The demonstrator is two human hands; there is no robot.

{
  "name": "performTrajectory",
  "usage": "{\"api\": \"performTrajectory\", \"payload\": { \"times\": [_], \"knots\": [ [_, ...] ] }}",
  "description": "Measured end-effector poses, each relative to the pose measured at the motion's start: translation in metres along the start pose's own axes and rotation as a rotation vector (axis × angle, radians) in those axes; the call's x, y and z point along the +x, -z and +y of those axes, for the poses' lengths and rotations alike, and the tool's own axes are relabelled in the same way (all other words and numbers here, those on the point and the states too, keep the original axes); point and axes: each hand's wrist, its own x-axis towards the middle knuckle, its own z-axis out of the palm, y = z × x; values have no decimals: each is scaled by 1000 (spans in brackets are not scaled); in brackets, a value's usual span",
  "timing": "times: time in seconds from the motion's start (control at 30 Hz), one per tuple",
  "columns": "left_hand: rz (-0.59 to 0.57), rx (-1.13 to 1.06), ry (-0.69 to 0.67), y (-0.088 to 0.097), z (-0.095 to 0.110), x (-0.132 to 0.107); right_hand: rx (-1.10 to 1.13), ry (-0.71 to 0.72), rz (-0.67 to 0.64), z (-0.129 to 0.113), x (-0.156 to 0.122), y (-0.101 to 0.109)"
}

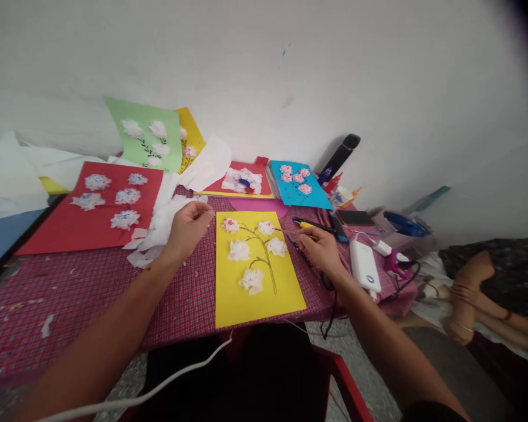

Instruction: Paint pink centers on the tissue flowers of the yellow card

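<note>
A yellow card [286,287] with several white tissue flowers and a drawn brown branch lies before me on the checked tablecloth [70,293]. My right hand [319,246] rests at the card's right edge, fingers pinched on a thin brush or pen whose tip points at the upper right flower [266,227]. My left hand [189,225] hovers at the card's upper left corner. Its fingers are curled together, perhaps on a scrap of tissue, too small to make out.
A red card [61,228] with white flowers lies left, torn tissue [158,231] beside it. Green [176,140], red and blue [314,198] cards stand at the wall. Pens, a phone and a white power bank [365,265] lie right. Another person's arm [470,293] rests far right.
</note>
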Motion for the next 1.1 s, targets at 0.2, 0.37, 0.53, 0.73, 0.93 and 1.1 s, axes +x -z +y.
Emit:
{"api": "performTrajectory", "payload": {
  "times": [0.2, 0.37, 0.53, 0.73, 0.93, 1.1],
  "knots": [
    [-10, 4, -13, -1, -1, 0, 59, -9, 50, 0, -9, 0],
    [-2, -2, -4, -1, -1, 1, 61, -5, 60, 8, -7, -3],
    [-10, -1, -9, -1, 1, 0, 81, -36, 41, 7, -11, -1],
    [-10, 1, -3, 0, -2, 1, 43, -29, 18, 4, -12, -1],
    [-25, -5, -8, 1, -5, 2, 98, -33, -1, 0, -14, -3],
    [-20, 6, -4, 0, -3, 1, 137, -23, -19, -6, -15, -11]
  ]
}}
